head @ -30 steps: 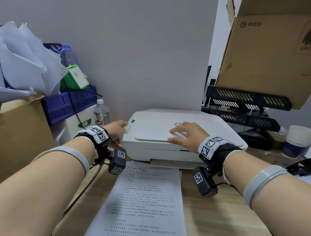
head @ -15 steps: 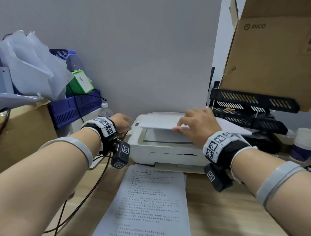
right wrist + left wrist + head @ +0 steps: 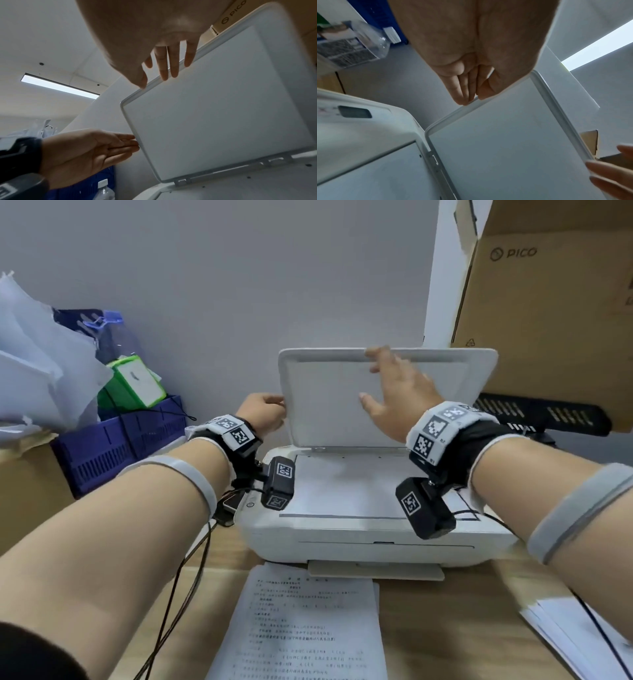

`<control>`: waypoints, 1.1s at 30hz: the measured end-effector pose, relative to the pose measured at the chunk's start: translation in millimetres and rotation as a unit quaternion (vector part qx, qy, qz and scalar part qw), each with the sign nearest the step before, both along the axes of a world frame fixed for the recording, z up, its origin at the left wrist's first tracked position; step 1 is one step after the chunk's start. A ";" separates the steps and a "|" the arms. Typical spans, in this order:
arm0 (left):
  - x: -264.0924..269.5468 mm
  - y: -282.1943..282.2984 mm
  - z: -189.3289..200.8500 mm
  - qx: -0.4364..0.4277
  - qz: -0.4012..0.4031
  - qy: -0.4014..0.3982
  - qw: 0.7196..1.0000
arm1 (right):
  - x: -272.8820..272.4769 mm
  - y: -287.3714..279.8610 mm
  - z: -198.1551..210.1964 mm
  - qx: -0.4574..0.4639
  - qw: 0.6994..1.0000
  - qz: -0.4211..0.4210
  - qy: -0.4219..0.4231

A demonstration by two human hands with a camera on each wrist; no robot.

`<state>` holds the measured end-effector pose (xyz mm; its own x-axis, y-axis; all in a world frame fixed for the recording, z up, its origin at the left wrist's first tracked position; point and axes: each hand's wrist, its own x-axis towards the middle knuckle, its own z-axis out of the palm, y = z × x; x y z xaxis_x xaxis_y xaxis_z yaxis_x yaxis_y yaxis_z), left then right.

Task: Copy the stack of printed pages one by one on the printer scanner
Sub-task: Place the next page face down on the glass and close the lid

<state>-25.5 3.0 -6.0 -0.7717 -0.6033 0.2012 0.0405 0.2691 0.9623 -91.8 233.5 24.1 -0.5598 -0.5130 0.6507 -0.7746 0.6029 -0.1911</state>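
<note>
At the left of the head view, your left hand lies with straight fingers against the left edge of the scanner lid, steadying it rather than gripping; the left wrist view shows the fingers together and flat on the rim.

In the middle of the frame the lid stands raised, nearly upright on its rear hinge, above the printer. It looks like thin, light plastic that would flex if you twist it by one corner, so keep taking it by the rim.

A white sheet seems to lie on the scanner bed, though against the pale surface I cannot tell for sure. If so, lift it by a free corner: a single page is limp and slides easily.

Below centre, the stack of printed pages lies flat on the wooden desk just in front of the printer; peel only the top sheet by its corner.

Right of centre, your right hand is spread loose, fingertips touching the lid's top rim, holding nothing.
</note>
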 end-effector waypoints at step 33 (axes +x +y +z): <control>45.3 19.1 0.9 -0.032 -0.173 -0.199 0.964 | 25.7 79.5 -79.7 0.321 0.927 0.033 -0.191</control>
